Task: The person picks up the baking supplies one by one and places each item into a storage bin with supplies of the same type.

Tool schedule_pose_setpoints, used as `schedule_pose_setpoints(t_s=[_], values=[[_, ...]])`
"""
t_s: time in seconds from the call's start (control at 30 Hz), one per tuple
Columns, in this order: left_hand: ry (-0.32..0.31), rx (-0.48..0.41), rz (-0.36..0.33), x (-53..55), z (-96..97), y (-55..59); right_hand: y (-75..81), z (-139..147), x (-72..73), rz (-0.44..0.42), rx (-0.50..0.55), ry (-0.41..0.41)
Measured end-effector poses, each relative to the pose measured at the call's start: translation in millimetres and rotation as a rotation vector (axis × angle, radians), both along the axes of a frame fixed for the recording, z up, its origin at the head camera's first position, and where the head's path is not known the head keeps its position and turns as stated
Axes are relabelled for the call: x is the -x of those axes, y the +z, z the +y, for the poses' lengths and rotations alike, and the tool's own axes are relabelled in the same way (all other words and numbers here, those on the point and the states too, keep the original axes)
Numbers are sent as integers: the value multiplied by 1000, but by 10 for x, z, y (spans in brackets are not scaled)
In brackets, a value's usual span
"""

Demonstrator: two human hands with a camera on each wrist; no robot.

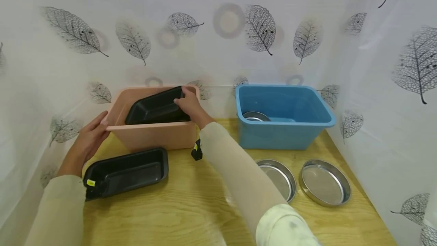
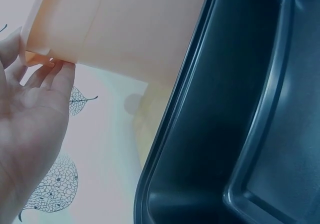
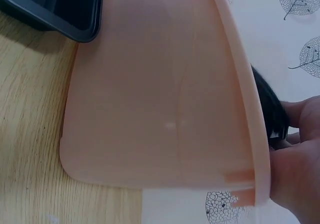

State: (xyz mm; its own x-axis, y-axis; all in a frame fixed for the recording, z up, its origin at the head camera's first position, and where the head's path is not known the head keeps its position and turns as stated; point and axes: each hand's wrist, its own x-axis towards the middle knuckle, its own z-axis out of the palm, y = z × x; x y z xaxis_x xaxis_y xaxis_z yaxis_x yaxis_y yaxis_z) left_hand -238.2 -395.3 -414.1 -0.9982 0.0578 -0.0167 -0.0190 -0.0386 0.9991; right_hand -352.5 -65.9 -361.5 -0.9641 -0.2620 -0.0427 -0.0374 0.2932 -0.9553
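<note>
A black loaf pan [image 1: 158,107] sits tilted inside the pink plastic bin [image 1: 160,137], one end raised towards the rim. My right hand [image 1: 191,103] pinches that raised end; in the right wrist view the same hand [image 3: 302,149] is partly cut off beside the bin's rim. At the bin's left end, my left hand [image 1: 90,137] grips the rim, and the left wrist view shows its fingers [image 2: 62,79] tucked under the lip. A second black loaf pan [image 1: 131,174] rests on the table in front of the bin, close to my left wrist.
To the right stands a blue plastic bin [image 1: 273,136] with a round metal pan [image 1: 256,116] inside. Two more round metal pans, a nearer-centre pan [image 1: 278,179] and a right-hand pan [image 1: 326,183], lie on the wooden table [image 1: 191,208]. Leaf-printed white sheeting [image 1: 218,60] surrounds the table.
</note>
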Motion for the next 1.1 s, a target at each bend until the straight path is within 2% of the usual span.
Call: schedule_pose_setpoints(t_s=[0.13,0.3,0.6,0.8,0.93,1.1], values=[[5,9,16,-12,-12,-10,-23,-74,-9,-9,-48,41],[-8,4,29,-15,-8,-24,-57,-131,-15,-26,-68,18],[-9,-21,33,-12,0,17,-10,-145,-34,-66,8,14],[-3,-29,45,-25,-18,6,0,-155,-32,-81,57,28],[-28,-44,56,-26,-26,-26,-42,-157,-12,-85,80,18],[-38,-10,49,-15,-12,-53,-130,-153,26,-77,66,-32]])
